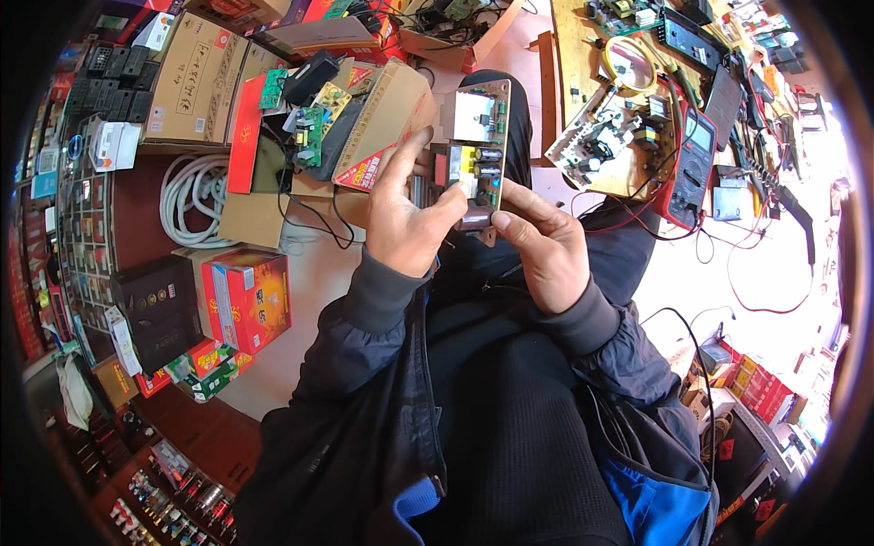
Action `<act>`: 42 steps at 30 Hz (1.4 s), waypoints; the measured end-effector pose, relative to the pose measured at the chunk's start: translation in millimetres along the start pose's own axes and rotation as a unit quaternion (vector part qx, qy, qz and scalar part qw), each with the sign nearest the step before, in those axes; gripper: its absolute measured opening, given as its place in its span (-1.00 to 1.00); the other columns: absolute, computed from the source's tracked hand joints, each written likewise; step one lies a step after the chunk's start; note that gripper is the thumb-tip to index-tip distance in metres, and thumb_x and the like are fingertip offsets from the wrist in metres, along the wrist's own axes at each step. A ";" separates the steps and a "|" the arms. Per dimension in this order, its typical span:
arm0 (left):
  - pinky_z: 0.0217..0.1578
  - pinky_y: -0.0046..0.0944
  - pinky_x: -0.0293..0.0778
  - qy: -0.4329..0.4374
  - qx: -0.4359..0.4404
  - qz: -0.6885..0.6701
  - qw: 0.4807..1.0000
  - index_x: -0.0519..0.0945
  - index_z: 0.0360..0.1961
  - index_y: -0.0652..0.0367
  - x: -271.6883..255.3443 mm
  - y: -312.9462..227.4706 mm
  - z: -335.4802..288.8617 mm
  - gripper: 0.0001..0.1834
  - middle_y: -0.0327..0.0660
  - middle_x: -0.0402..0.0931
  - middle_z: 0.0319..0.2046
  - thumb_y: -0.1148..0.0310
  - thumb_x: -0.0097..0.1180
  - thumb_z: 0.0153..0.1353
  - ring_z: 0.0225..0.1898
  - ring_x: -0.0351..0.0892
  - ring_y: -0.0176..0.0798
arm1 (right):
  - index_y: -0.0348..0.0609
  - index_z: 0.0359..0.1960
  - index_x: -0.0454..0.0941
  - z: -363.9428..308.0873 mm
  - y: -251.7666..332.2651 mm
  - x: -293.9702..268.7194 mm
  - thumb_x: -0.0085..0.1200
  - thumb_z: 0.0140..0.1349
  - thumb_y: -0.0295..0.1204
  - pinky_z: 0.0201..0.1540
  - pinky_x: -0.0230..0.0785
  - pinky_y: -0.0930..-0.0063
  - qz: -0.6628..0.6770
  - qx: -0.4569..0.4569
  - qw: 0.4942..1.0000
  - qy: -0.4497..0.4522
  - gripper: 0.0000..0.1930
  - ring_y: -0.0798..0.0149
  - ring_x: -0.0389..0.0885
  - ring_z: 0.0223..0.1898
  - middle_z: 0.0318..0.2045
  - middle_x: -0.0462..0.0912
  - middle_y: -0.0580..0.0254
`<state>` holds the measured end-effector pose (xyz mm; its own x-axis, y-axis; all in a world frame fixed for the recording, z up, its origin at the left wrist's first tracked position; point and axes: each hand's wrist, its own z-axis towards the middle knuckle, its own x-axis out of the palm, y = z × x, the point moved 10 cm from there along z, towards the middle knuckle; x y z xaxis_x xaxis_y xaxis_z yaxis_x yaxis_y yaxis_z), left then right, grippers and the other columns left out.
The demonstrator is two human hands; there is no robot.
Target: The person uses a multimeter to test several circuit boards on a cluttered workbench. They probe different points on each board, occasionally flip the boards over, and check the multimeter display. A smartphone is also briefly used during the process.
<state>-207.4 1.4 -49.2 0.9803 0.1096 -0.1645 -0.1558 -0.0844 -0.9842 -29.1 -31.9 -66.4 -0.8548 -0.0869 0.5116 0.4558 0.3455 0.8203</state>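
Above my lap I hold a circuit board [499, 118] with a pale heat sink, a yellow transformer and several dark capacitors on it. My left hand [406, 218] grips the board's left side, its thumb reaching over the parts and its index finger stretched along the edge. At the lower right corner, my right hand [546, 246] pinches the board between thumb and fingers. The fingers under the board are hidden. A large dark cylindrical capacitor [475, 218] shows near the board's lower edge, between both thumbs.
To the right, a wooden bench [572, 100] bears another circuit board [596, 136], a magnifying glass [630, 64] and a red multimeter [690, 168] with leads. On the left are an open carton [250, 214] of boards, a coiled white cable [196, 196] and a red box [250, 300].
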 end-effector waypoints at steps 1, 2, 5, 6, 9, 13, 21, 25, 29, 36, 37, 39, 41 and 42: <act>0.14 -0.20 0.57 0.006 -0.020 -0.026 0.999 0.52 0.37 0.50 1.8 4.3 0.8 -0.27 -0.06 0.60 0.07 0.47 0.40 0.16 0.05 0.64 -0.20 | -0.42 0.38 0.59 0.0 1.7 0.7 0.19 0.54 -0.59 0.06 0.55 0.42 -0.024 -0.006 1.000 0.002 -0.58 0.39 0.63 -0.05 0.19 0.70 0.12; 0.14 -0.20 0.58 0.012 -0.043 -0.057 0.997 0.51 0.37 0.50 4.9 9.0 1.4 -0.27 -0.06 0.61 0.09 0.47 0.40 0.17 0.06 0.65 -0.20 | -0.42 0.38 0.59 0.0 3.7 1.3 0.19 0.54 -0.59 0.07 0.55 0.42 -0.047 -0.012 0.999 0.004 -0.58 0.38 0.63 -0.02 0.23 0.67 0.10; 0.14 -0.21 0.62 0.029 -0.077 -0.108 0.991 0.51 0.36 0.46 13.0 15.8 1.4 -0.33 -0.07 0.62 0.13 0.50 0.38 0.22 0.10 0.69 -0.24 | -0.40 0.39 0.59 -1.0 9.5 4.2 0.21 0.53 -0.56 0.12 0.56 0.39 -0.102 -0.033 0.994 0.007 -0.57 0.32 0.63 0.06 0.34 0.60 0.04; 0.14 -0.21 0.64 0.035 -0.083 -0.117 0.989 0.52 0.35 0.45 14.7 17.5 0.8 -0.36 -0.08 0.63 0.14 0.51 0.37 0.24 0.11 0.70 -0.25 | -0.39 0.39 0.58 -1.3 11.7 6.0 0.21 0.52 -0.55 0.13 0.56 0.38 -0.119 -0.043 0.992 0.010 -0.56 0.29 0.63 0.09 0.37 0.58 0.01; 0.13 -0.19 0.67 0.066 -0.121 -0.234 0.962 0.53 0.30 0.39 22.9 26.6 -4.0 -0.46 -0.13 0.65 0.10 0.54 0.33 0.31 0.11 0.70 -0.29 | -0.37 0.38 0.59 -1.2 22.4 10.5 0.25 0.49 -0.54 0.19 0.55 0.34 -0.240 -0.099 0.966 0.008 -0.54 0.19 0.66 0.12 0.36 0.59 -0.07; 0.13 -0.17 0.70 0.095 -0.164 -0.287 0.939 0.53 0.32 0.31 27.5 42.5 -3.7 -0.50 -0.13 0.66 0.10 0.52 0.33 0.39 0.11 0.71 -0.27 | -0.35 0.33 0.63 -3.6 34.2 16.1 0.32 0.40 -0.54 0.25 0.52 0.24 -0.341 -0.149 0.928 0.006 -0.54 0.01 0.65 0.16 0.35 0.59 -0.13; 0.16 -0.15 0.71 0.129 -0.206 -0.412 0.878 0.47 0.44 0.30 36.3 62.2 -10.0 -0.42 -0.08 0.67 0.17 0.45 0.22 0.42 0.14 0.75 -0.16 | -0.33 0.25 0.69 -4.3 48.3 25.7 0.29 0.39 -0.54 0.31 0.46 0.17 -0.425 -0.188 0.884 0.044 -0.60 -0.04 0.64 0.20 0.38 0.60 -0.12; 0.19 -0.12 0.71 0.151 -0.210 -0.450 0.855 0.44 0.47 0.29 41.5 70.8 -11.9 -0.36 -0.03 0.66 0.22 0.37 0.24 0.39 0.16 0.76 -0.09 | -0.37 0.17 0.71 -5.4 54.3 26.7 0.26 0.36 -0.60 0.30 0.47 0.16 -0.425 -0.198 0.882 0.052 -0.65 -0.04 0.65 0.17 0.34 0.62 -0.14; 0.22 -0.07 0.70 0.149 -0.189 -0.504 0.829 0.43 0.48 0.30 48.5 67.7 -15.3 -0.31 0.01 0.65 0.25 0.30 0.24 0.36 0.19 0.75 -0.04 | -0.37 0.15 0.72 -5.0 59.1 25.8 0.22 0.34 -0.65 0.29 0.49 0.17 -0.415 -0.209 0.884 0.049 -0.65 -0.05 0.66 0.15 0.33 0.63 -0.14; 0.27 0.00 0.67 0.143 -0.206 -0.541 0.803 0.41 0.49 0.33 54.4 81.6 -21.2 -0.26 0.05 0.63 0.27 0.22 0.26 0.35 0.21 0.73 0.02 | -0.37 0.15 0.72 -7.5 60.7 23.1 0.20 0.33 -0.67 0.30 0.49 0.14 -0.431 -0.242 0.866 0.073 -0.65 -0.11 0.67 0.19 0.27 0.67 -0.15; 0.27 0.00 0.67 0.139 -0.206 -0.543 0.802 0.42 0.48 0.34 54.8 85.0 -21.5 -0.26 0.05 0.63 0.28 0.22 0.26 0.35 0.22 0.72 0.03 | -0.36 0.04 0.74 -8.3 66.6 24.4 0.27 0.24 -0.67 0.23 0.53 0.04 -0.426 -0.271 0.861 0.067 -0.69 -0.22 0.66 0.15 0.18 0.68 -0.15; 0.26 0.00 0.67 0.131 -0.199 -0.514 0.824 0.41 0.48 0.33 47.8 90.5 -20.2 -0.27 0.04 0.63 0.28 0.24 0.26 0.35 0.22 0.72 0.02 | -0.36 0.06 0.72 -12.6 75.9 25.8 0.27 0.24 -0.64 0.21 0.56 0.02 -0.409 -0.299 0.860 0.057 -0.68 -0.25 0.67 0.12 0.17 0.68 -0.17; 0.26 0.00 0.68 0.149 -0.207 -0.544 0.799 0.41 0.48 0.33 51.4 89.5 -15.6 -0.27 0.04 0.63 0.27 0.25 0.26 0.34 0.21 0.73 0.02 | -0.37 0.09 0.70 -19.2 85.4 22.5 0.27 0.25 -0.63 0.19 0.58 0.02 -0.388 -0.300 0.869 0.068 -0.66 -0.24 0.69 0.12 0.15 0.69 -0.17; 0.26 0.00 0.68 0.147 -0.207 -0.538 0.804 0.41 0.48 0.33 48.7 91.3 -10.8 -0.27 0.04 0.64 0.27 0.26 0.26 0.34 0.21 0.73 0.02 | -0.38 0.10 0.70 -23.1 95.6 18.0 0.27 0.26 -0.63 0.19 0.59 0.03 -0.371 -0.318 0.870 0.061 -0.65 -0.22 0.69 0.13 0.15 0.68 -0.16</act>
<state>-172.6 -11.7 -146.3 0.5168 0.1064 0.8494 0.7955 -0.4263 -0.4306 4.8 -22.0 27.1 -0.9575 -0.1779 -0.2270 -0.1312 -0.4323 0.8921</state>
